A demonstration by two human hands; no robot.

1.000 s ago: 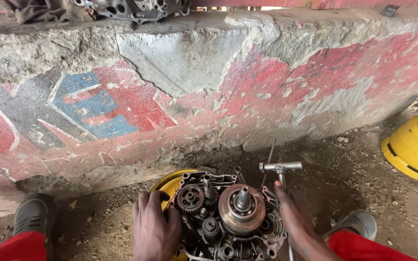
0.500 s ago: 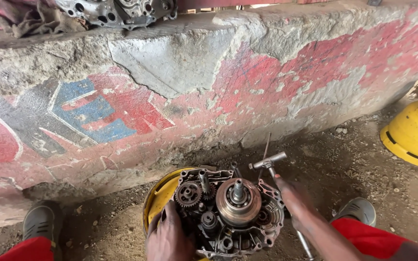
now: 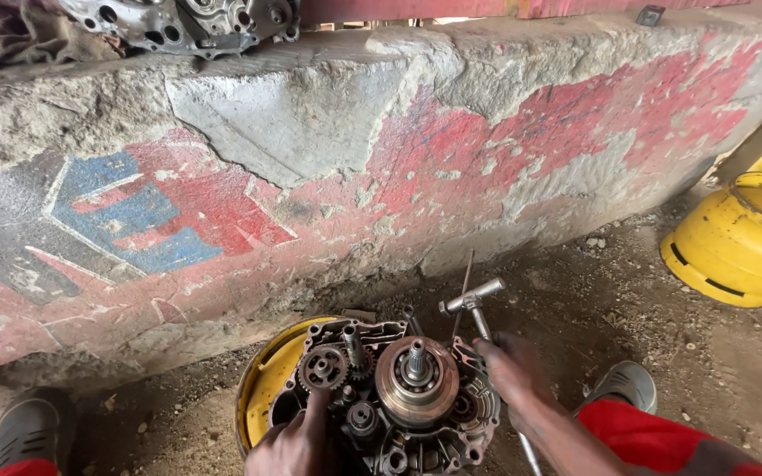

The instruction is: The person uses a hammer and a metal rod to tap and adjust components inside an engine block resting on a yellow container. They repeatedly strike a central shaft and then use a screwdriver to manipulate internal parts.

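**Gripping a T-handle wrench beside an open engine case**

Kneeling over the work, the person has both hands low in the view. The left hand (image 3: 291, 445) rests on the near left edge of the engine case (image 3: 390, 401), fingers curled against the greasy metal; whether its grip closes on anything I cannot tell. The right hand (image 3: 509, 370) sits just right of the case, its grip wrapped around the shaft of a T-handle wrench (image 3: 474, 304). The wrench's long axis runs from lower right up and to the left, with the crossbar at the far end, above the fist. It lies beside the case's right rim, so the right hand is the nearer one.

The case is dark, oily cast metal, crowded with round parts: a coppery clutch hub (image 3: 416, 381) with a splined shaft in the middle, and a small toothed gear (image 3: 324, 366) to its left. It sits on a yellow rim (image 3: 266, 388) on the dirt floor (image 3: 628, 317). Grey shoes flank it.

Beyond stands a rough concrete wall (image 3: 354, 176), its red and blue paint flaking. A yellow gas cylinder (image 3: 743, 238) lies at the right, and another metal casing (image 3: 187, 22) rests on top of the wall.
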